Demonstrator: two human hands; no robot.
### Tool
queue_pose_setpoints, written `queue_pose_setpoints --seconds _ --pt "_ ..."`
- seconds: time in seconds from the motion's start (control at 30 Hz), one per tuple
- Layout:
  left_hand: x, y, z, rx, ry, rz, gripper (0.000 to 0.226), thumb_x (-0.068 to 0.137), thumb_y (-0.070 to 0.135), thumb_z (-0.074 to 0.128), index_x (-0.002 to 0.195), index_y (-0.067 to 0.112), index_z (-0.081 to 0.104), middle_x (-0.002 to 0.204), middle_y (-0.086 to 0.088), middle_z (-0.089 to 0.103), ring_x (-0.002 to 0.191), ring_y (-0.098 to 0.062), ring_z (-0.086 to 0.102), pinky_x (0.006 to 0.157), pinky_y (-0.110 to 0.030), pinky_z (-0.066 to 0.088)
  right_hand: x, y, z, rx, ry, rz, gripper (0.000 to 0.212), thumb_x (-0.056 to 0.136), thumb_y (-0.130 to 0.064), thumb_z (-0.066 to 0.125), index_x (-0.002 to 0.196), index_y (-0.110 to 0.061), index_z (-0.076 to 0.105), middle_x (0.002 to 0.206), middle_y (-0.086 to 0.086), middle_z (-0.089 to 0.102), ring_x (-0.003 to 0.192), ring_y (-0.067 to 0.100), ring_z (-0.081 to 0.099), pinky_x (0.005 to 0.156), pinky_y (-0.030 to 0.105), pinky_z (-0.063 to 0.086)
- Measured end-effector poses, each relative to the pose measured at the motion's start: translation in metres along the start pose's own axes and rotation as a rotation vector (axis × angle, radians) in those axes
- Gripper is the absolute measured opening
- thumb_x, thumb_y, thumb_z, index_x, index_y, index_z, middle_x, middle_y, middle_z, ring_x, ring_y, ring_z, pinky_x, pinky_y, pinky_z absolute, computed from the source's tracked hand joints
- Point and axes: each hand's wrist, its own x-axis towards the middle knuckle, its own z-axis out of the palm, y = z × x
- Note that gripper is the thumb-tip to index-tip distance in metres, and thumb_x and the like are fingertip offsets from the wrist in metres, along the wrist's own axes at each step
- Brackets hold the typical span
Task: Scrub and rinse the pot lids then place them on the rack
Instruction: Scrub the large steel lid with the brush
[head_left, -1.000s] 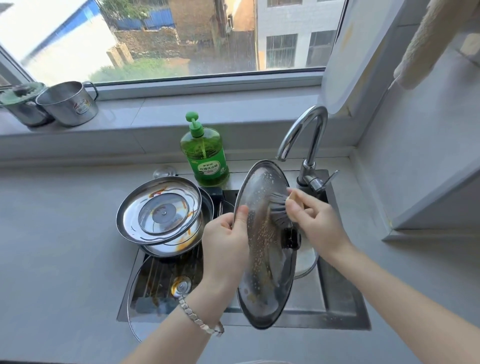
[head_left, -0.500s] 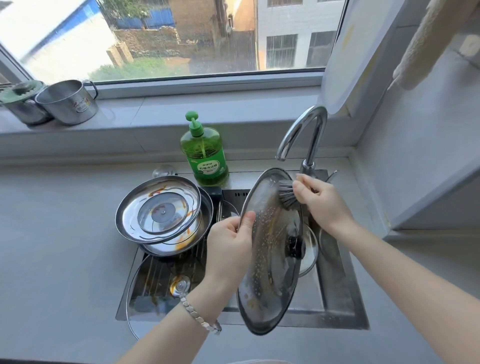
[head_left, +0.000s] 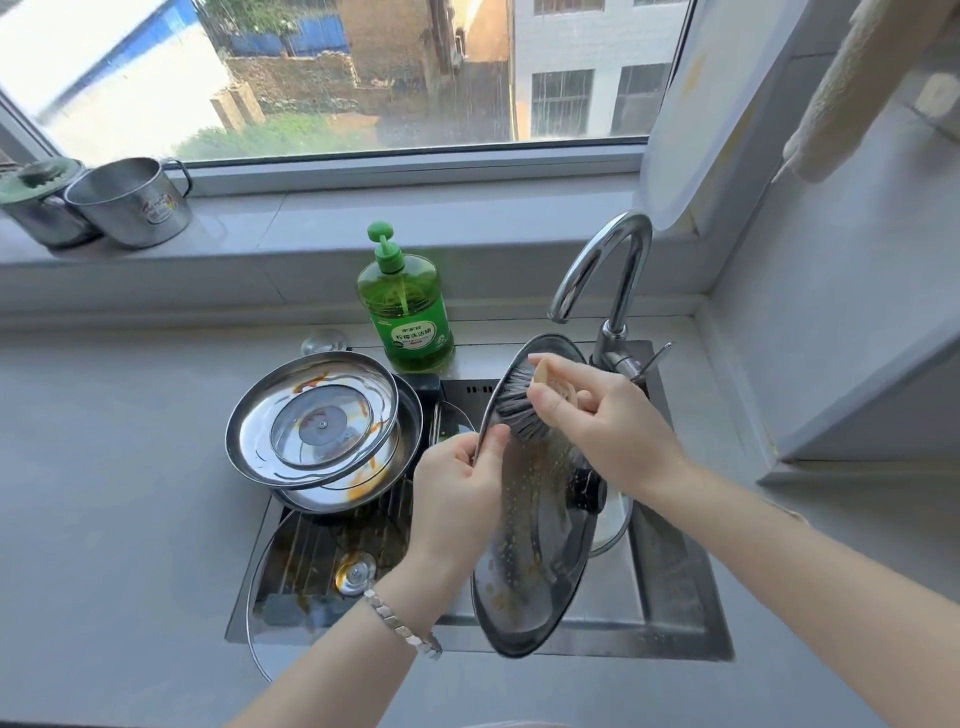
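My left hand (head_left: 457, 491) grips the left rim of a large steel pot lid (head_left: 535, 561), held on edge over the sink (head_left: 670, 587). The lid is speckled with orange food bits and has a black knob (head_left: 587, 488). My right hand (head_left: 602, 415) holds a dish brush (head_left: 517, 402), its dark bristles pressed on the lid's upper part. Two more greasy lids (head_left: 311, 415) are stacked upside down at the sink's left. A glass lid (head_left: 311, 566) lies flat below them.
A green soap bottle (head_left: 408, 306) stands behind the sink, the curved tap (head_left: 608, 270) to its right. Two metal pots (head_left: 124, 202) sit on the window sill at far left. A white board (head_left: 696, 104) leans at the right. Grey counter surrounds the sink.
The brush has moved from the lid's middle up to its top part and slightly down again. The lid tilted a little, and my left hand shifted on its rim.
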Motion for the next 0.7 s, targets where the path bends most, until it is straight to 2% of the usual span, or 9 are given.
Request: queue_pose_setpoints --seconds 0.1,0.17,0.2,0.27,0.33,0.43,0.5,0.6,0.7 --pt "0.0 0.0 0.0 0.011 -0.045 0.039 0.051 0.092 0.019 0.056 0.048 0.013 0.032 0.039 0.01 0.025 0.041 -0.009 0.023 0.043 -0.017 0.018 0.014 0.021 -0.013 0.038 0.087 0.106 0.017 0.088 -0.051 0.05 0.1 -0.047 0.061 0.056 -0.026 0.052 0.067 0.002 0.048 0.072 0.03 0.04" --pt "-0.005 -0.001 0.001 -0.014 -0.079 0.036 0.05 0.092 0.018 0.057 0.048 0.012 0.033 0.039 0.01 0.025 0.041 -0.008 0.023 0.043 -0.018 0.019 0.03 0.051 -0.026 0.05 0.156 0.229 0.022 0.078 -0.062 0.044 0.078 -0.048 0.061 0.069 -0.023 0.052 0.081 0.011 0.051 0.079 0.033 0.039" --pt "-0.008 -0.002 0.001 -0.026 -0.086 0.028 0.051 0.091 0.017 0.057 0.047 0.014 0.032 0.039 0.01 0.025 0.04 -0.008 0.022 0.043 -0.017 0.019 0.032 0.064 -0.031 0.024 0.162 0.291 0.027 0.075 -0.064 0.042 0.076 -0.046 0.062 0.07 -0.021 0.052 0.081 0.013 0.049 0.078 0.033 0.04" --pt "-0.009 -0.005 -0.003 -0.044 -0.08 0.016 0.052 0.091 0.017 0.057 0.046 0.016 0.029 0.038 0.01 0.023 0.039 -0.007 0.022 0.043 -0.015 0.019 0.026 0.083 -0.035 0.015 0.183 0.388 0.034 0.084 -0.055 0.046 0.093 -0.031 0.068 0.072 -0.012 0.055 0.073 0.018 0.051 0.069 0.03 0.043" --pt "-0.006 -0.008 -0.006 -0.062 -0.073 0.003 0.053 0.092 0.015 0.056 0.046 0.017 0.028 0.037 0.01 0.023 0.037 -0.007 0.022 0.042 -0.013 0.02 0.02 0.09 -0.039 0.123 0.242 0.43 0.036 0.09 -0.048 0.048 0.097 -0.016 0.064 0.069 -0.004 0.052 0.058 0.015 0.044 0.053 0.025 0.032" --pt "-0.002 -0.011 -0.004 -0.093 -0.09 0.003 0.049 0.091 0.015 0.056 0.049 0.01 0.032 0.039 0.012 0.023 0.038 -0.005 0.021 0.042 -0.013 0.019 0.022 0.088 -0.053 0.365 0.359 0.438 0.035 0.082 -0.054 0.059 0.088 -0.02 0.055 0.077 -0.003 0.056 0.046 0.002 0.04 0.045 0.017 0.03" --pt "0.0 -0.013 -0.002 -0.116 -0.127 0.01 0.045 0.09 0.016 0.057 0.051 0.004 0.038 0.043 0.007 0.025 0.041 -0.006 0.021 0.043 -0.015 0.019 0.026 0.083 -0.061 0.44 0.333 0.429 0.034 0.08 -0.049 0.065 0.086 -0.018 0.052 0.082 0.001 0.06 0.032 0.002 0.036 0.033 0.013 0.026" --pt "-0.001 -0.012 -0.001 -0.185 -0.159 -0.012 0.05 0.085 0.027 0.057 0.053 -0.008 0.04 0.048 -0.006 0.028 0.045 -0.016 0.024 0.046 -0.023 0.019 0.026 0.082 -0.065 0.479 0.177 0.416 0.028 0.08 -0.036 0.07 0.086 -0.018 0.049 0.069 0.002 0.039 0.033 0.003 0.022 0.032 0.015 0.018" --pt "-0.003 -0.014 -0.003 -0.257 -0.16 -0.07 0.045 0.08 0.032 0.057 0.053 -0.001 0.042 0.043 0.005 0.031 0.041 -0.008 0.025 0.045 -0.017 0.022 0.027 0.082 -0.069 0.46 0.14 0.418 0.026 0.082 -0.029 0.069 0.075 -0.021 0.045 0.058 -0.004 0.028 0.034 0.003 0.022 0.033 0.016 0.017"
